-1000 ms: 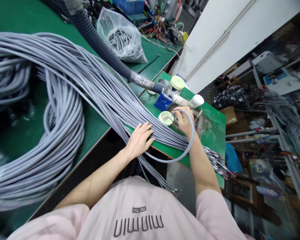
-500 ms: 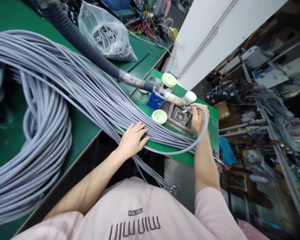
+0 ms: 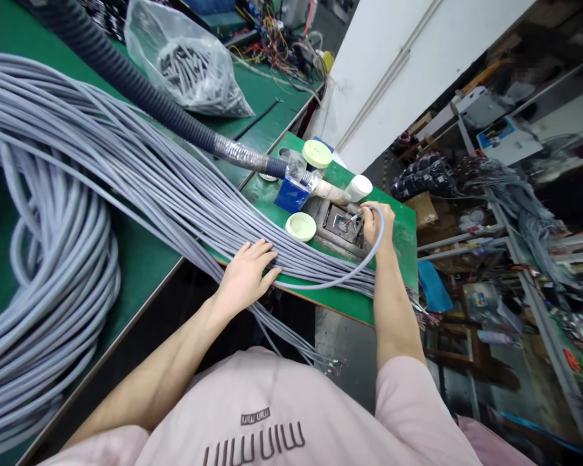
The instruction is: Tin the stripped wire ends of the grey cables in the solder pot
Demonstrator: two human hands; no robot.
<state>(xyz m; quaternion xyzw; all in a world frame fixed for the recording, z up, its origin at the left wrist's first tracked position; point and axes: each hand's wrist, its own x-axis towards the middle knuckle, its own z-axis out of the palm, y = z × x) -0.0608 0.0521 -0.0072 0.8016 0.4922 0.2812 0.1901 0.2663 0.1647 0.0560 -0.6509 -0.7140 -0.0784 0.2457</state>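
Observation:
My right hand (image 3: 381, 225) is closed round a grey cable (image 3: 342, 279) close to its stripped end. The thin bare wires of that end reach down to the shiny surface of a small square metal pot (image 3: 341, 223), probably solder; whether they dip in is too small to tell. From the hand the cable loops back toward the bundle. My left hand (image 3: 245, 277) lies with fingers spread on the thick bundle of grey cables (image 3: 194, 210), near the table's front edge. Loose wire ends (image 3: 422, 310) of the bundle stick out past my right forearm.
A ribbed hose (image 3: 175, 116) crosses above the cables and ends at the pot, beside a blue box (image 3: 291, 195). Around it stand a pale green dish (image 3: 301, 226), a lidded jar (image 3: 317, 154) and a white tub (image 3: 359, 188). A plastic bag (image 3: 189, 71) lies behind.
My right hand has lowered the cable end toward the pot, so the wires sit nearer its surface. My left hand stays on the bundle. The whole view has shifted slightly.

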